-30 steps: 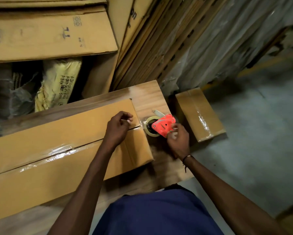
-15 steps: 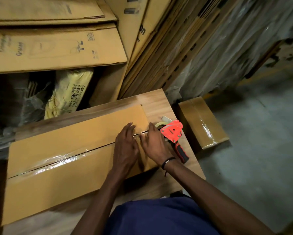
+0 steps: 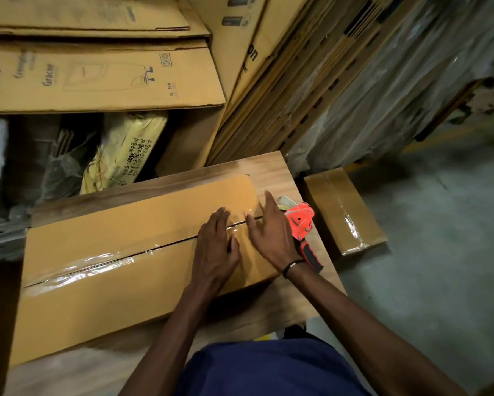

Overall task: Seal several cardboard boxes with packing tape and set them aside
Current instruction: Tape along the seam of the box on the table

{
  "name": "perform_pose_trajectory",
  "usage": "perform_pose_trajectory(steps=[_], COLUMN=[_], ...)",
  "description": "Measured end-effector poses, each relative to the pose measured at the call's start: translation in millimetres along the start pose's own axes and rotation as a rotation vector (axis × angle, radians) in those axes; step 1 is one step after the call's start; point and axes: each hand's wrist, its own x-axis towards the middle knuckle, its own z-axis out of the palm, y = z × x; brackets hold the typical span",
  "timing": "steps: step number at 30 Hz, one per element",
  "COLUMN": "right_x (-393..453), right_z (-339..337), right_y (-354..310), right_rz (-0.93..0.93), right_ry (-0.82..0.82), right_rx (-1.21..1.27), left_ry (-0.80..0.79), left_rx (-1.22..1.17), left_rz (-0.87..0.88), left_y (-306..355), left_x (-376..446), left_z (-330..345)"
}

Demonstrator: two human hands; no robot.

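Nearest us, our left hand (image 3: 217, 247) lies flat, fingers straight, on the long cardboard box (image 3: 103, 252), over its taped centre seam (image 3: 97, 261). Just beside it our right hand (image 3: 268, 232) presses the box's end with spread, straight fingers; neither holds anything. Right of that hand the red tape dispenser (image 3: 301, 224) rests on the wooden table (image 3: 271, 172). Beyond it, a smaller sealed box (image 3: 344, 210) sits on the floor. Flattened cartons (image 3: 97, 78) lie farther off.
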Motion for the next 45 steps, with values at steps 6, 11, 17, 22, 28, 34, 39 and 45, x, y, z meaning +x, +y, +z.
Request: perform_pose_trajectory(steps=[6,11,17,22,28,34,39,45], right_x=[-14,-18,-17,-15,-29,-16,-18,-18], right_z=[37,48,51,52,68,59,56,55], right_y=[-13,-5,-5,-6,-31,-11,-5,-5], right_rz=[-0.124,-0.163,-0.105,-0.113,-0.524,-0.607,-0.587,-0.551], right_ry=[-0.180,-0.137,-0.113,-0.118,-0.369,-0.390,-0.355,-0.353], right_rx=[-0.270,-0.387,-0.428,-0.427,-0.357,-0.477,-0.473,-0.473], left_ry=[-0.244,-0.228,-0.086,0.008,-0.124,-0.159,-0.134,-0.095], left_rx=[0.242,0.319,0.330,0.339,0.339,0.441,0.459,0.422], left_rz=[0.098,0.072,-0.219,-0.452,-0.209,-0.152,-0.212,-0.303], left_y=[-20,-60,-125,-141,-88,-114,-178,-236], left_x=[-4,-25,-70,-93,-72,-82,-117,-148], left_z=[-2,-20,-69,-88,-56,-78,-121,-161])
